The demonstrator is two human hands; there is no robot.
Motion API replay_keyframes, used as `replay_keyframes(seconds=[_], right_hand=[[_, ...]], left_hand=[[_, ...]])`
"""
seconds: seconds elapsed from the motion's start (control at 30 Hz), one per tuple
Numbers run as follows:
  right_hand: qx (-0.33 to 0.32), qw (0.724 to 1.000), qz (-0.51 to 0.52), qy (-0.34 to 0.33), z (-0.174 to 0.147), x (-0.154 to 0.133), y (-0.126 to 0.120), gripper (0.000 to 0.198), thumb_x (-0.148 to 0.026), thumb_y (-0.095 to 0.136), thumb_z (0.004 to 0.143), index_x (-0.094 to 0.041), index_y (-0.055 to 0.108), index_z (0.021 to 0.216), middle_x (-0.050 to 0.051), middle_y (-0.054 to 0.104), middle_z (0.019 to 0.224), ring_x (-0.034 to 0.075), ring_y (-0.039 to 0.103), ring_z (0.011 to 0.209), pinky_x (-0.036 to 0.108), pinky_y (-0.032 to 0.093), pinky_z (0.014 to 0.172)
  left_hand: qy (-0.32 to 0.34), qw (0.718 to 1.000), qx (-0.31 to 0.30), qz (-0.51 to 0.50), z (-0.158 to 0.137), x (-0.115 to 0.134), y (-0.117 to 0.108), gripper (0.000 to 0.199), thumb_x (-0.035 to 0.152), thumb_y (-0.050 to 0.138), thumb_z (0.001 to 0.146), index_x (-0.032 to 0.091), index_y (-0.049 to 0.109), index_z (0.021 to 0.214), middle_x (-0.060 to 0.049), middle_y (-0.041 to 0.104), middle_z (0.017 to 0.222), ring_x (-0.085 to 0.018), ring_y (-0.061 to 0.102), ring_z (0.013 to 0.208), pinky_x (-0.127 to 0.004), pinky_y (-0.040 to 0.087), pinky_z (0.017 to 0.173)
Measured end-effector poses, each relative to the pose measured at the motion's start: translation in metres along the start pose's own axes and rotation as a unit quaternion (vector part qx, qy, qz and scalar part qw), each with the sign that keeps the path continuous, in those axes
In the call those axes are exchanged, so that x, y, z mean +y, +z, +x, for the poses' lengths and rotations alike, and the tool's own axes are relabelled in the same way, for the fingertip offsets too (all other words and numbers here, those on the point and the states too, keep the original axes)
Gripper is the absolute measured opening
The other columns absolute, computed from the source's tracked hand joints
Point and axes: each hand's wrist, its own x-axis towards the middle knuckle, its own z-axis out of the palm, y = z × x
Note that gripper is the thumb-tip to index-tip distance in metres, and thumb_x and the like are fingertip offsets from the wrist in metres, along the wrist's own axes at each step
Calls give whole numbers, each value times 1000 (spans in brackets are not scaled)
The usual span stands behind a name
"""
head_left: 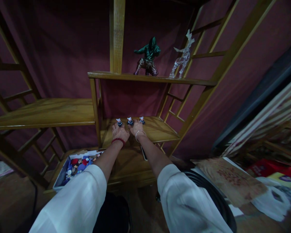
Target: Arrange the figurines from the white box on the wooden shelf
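Note:
Three small figurines with white heads and dark bases stand in a row on the lower right shelf: a left figurine [119, 122], a middle figurine [130, 121] and a right figurine [142, 120]. My left hand [120, 132], wearing a red bead bracelet, has its fingers closed about the left figurine. Beside it, my right hand [136, 127], with a silvery bangle, reaches in between the middle and right figurines, its fingers closed in at the middle one. The backs of both hands partly hide the fingertips.
A box [60, 179] of colourful small figures sits lower left. On the upper shelf [126, 77] are a dark green hooded figure [149, 56] and a clear deer figurine [182, 60]. A phone-like dark object [144, 153] lies under my right forearm. A wooden post [96, 113] borders the compartment's left.

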Motion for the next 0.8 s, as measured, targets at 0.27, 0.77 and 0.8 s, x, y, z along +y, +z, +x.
replay_keyframes(seconds=[0.27,0.77,0.8], right_hand=[[37,997,62,21,-22,0,-8,38,-23,50,75,-9,48,110,14,56,103,21,50,98,27,37,83],[13,987,158,-22,-94,-24,-38,25,-32,39,82,-21,61,89,1,65,74,11,58,67,18,39,61],[20,986,159,-32,-100,-27,-38,26,-32,39,83,-21,61,87,1,65,74,11,58,67,18,39,61]], left_hand=[[81,994,53,-54,-23,-3,-12,28,15,42,73,12,59,94,-12,53,101,-22,42,100,-32,35,88],[132,979,86,-131,-80,-14,-22,22,9,40,72,15,60,77,-6,58,83,-17,48,84,-28,40,80],[132,979,86,-126,-84,-15,-23,21,9,40,72,15,59,76,-6,57,82,-17,48,84,-28,40,80]])
